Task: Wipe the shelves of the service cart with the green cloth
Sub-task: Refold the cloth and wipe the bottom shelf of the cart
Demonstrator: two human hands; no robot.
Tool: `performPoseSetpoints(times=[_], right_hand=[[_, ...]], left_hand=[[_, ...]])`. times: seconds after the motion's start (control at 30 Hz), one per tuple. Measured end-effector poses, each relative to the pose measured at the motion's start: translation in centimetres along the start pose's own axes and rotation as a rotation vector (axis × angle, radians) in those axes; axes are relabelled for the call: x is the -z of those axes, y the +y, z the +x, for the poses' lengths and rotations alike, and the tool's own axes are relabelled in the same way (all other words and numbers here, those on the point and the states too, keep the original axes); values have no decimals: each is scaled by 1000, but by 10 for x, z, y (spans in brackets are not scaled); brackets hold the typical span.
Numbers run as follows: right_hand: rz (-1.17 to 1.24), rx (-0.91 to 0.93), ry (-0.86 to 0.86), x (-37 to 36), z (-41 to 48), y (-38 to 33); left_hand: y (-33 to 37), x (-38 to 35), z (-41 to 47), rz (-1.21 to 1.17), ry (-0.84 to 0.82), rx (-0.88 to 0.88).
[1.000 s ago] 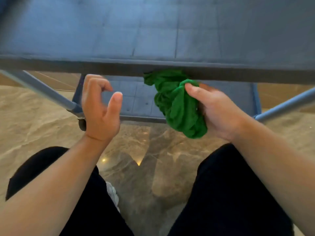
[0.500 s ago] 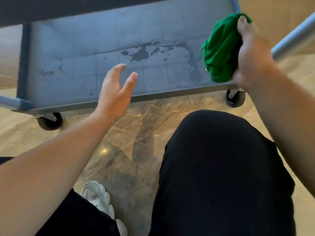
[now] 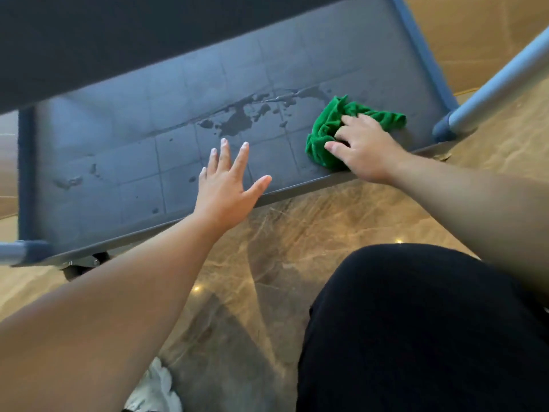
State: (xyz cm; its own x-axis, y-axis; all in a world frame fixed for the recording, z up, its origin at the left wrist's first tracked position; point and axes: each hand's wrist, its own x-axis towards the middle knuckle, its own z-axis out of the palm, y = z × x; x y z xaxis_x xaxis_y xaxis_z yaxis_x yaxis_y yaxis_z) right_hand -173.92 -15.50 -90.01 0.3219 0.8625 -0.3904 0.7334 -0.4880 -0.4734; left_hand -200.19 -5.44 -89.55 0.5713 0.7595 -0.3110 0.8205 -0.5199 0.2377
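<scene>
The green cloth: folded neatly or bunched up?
Bunched up: the green cloth lies crumpled in uneven folds on the lower shelf under the right hand.

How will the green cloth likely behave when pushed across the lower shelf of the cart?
Probably floppy: the green cloth lies bunched in soft folds under the right hand, so it should crumple rather than slide flat. Likely light, since one hand alone holds it. Over the wet patches on the lower shelf it may soak up liquid and drag.
</scene>
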Motion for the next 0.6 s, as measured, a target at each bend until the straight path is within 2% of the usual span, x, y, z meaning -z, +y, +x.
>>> performPoseSetpoints(times=[0.1, 0.23, 0.43, 0.6], right_hand=[[-16, -31, 165, -11, 2, -5], [-121, -283, 307, -34, -2, -18], [-144, -479, 243, -15, 26, -29], [-257, -361, 201, -25, 45, -39]], left_hand=[[-26, -6, 4, 58, 16, -12], [-43, -13, 6, 53, 36, 69], [-38, -18, 7, 126, 49, 36], [-39, -20, 14, 142, 68, 16]])
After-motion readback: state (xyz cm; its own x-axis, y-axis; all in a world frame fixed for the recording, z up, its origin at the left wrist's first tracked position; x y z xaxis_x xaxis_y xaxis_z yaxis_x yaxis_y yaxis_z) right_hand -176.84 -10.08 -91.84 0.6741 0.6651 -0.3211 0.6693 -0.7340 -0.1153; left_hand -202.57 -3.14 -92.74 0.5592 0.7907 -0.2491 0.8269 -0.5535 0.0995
